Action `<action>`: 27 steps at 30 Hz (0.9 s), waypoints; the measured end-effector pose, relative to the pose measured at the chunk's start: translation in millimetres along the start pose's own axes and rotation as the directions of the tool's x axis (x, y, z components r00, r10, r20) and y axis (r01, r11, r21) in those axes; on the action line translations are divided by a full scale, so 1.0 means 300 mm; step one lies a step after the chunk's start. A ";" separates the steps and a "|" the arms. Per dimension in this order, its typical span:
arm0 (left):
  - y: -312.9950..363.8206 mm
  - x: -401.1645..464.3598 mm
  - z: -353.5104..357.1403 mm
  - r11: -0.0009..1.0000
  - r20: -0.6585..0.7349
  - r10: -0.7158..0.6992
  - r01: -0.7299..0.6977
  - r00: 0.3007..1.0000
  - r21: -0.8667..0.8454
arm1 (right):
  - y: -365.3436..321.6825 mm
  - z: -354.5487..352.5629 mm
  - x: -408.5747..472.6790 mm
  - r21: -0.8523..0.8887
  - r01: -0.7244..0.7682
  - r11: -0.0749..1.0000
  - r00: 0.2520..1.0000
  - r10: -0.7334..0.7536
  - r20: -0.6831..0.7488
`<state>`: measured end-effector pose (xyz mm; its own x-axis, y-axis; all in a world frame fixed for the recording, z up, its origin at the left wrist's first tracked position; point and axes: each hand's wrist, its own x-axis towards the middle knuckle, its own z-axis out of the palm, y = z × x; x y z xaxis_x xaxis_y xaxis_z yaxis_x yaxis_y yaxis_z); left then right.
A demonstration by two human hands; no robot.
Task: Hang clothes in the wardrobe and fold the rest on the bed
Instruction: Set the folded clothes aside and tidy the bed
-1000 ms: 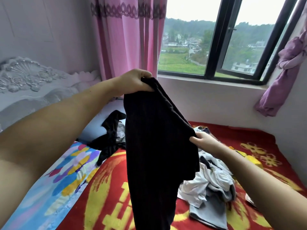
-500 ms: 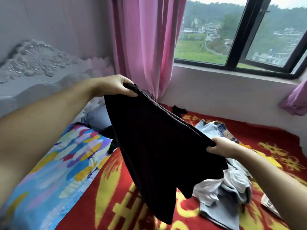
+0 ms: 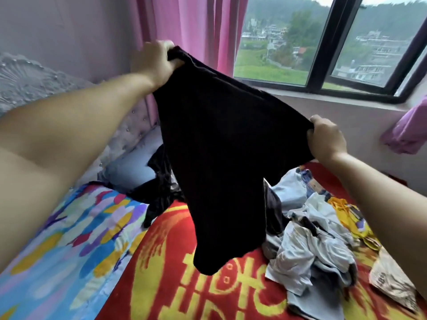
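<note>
A black garment [image 3: 221, 144] hangs stretched in the air above the bed. My left hand [image 3: 154, 60] grips its upper left corner, high near the pink curtain. At the lower right corner, my right hand [image 3: 327, 139] grips the other end. The cloth's bottom tip dangles over the red and yellow blanket [image 3: 175, 285]. Below my right arm lies a pile of pale clothes [image 3: 312, 248] with a yellow piece [image 3: 346, 211]. Another dark garment [image 3: 159, 190] lies crumpled behind the held one, partly hidden.
A colourful patterned sheet [image 3: 69, 245] covers the bed's left side, under a grey carved headboard [image 3: 25, 79]. A pink curtain [image 3: 191, 28] and a black-framed window [image 3: 323, 54] stand behind. A purple tied curtain [image 3: 411, 130] hangs at right. A pale pillow [image 3: 129, 172] lies by the headboard.
Both hands have moved apart, spreading the black garment wider and lifting it. My right hand rose and moved right. The camera tilted, showing more of the bed.
</note>
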<state>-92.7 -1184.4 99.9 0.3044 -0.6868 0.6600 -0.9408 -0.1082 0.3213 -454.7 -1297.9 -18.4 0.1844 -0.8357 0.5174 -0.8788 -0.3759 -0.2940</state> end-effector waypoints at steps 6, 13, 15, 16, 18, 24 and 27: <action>-0.041 -0.089 -0.094 0.968 -0.113 0.068 -0.093 0.991 -0.233 | -0.020 -0.032 0.039 0.055 0.071 0.996 0.994 -0.066 -0.092; -0.127 -0.650 0.106 0.950 0.570 0.286 -0.148 0.770 -0.276 | 0.186 0.217 -0.287 0.056 0.321 0.945 0.889 -0.321 0.326; -0.184 -0.936 0.231 0.958 0.781 0.262 -0.249 0.567 -0.141 | 0.258 0.357 -0.465 0.050 0.466 0.883 0.782 -0.438 0.443; -0.211 -1.102 0.286 0.952 0.873 0.210 -0.294 0.440 -0.081 | 0.284 0.429 -0.569 0.027 0.537 0.843 0.716 -0.473 0.514; -0.256 -1.443 0.379 0.935 0.990 0.060 -0.354 0.129 -0.011 | 0.327 0.577 -0.800 -0.016 0.632 0.775 0.523 -0.411 0.747; -0.230 -2.189 0.634 0.952 0.851 -0.142 -0.305 -0.506 -0.022 | 0.582 0.869 -1.452 0.043 0.379 0.924 -0.018 -0.039 0.999; -0.125 -2.267 0.812 0.972 0.943 -0.045 -0.233 -0.329 -0.035 | 0.675 0.937 -1.554 -0.013 0.226 0.974 -0.006 0.015 1.000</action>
<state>-300.7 -888.3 -526.7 -0.1989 -0.4470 -0.8721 -0.9799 0.0807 0.1822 -594.9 -1097.0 -544.9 0.4257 -0.4012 -0.8111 -0.8202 -0.5496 -0.1587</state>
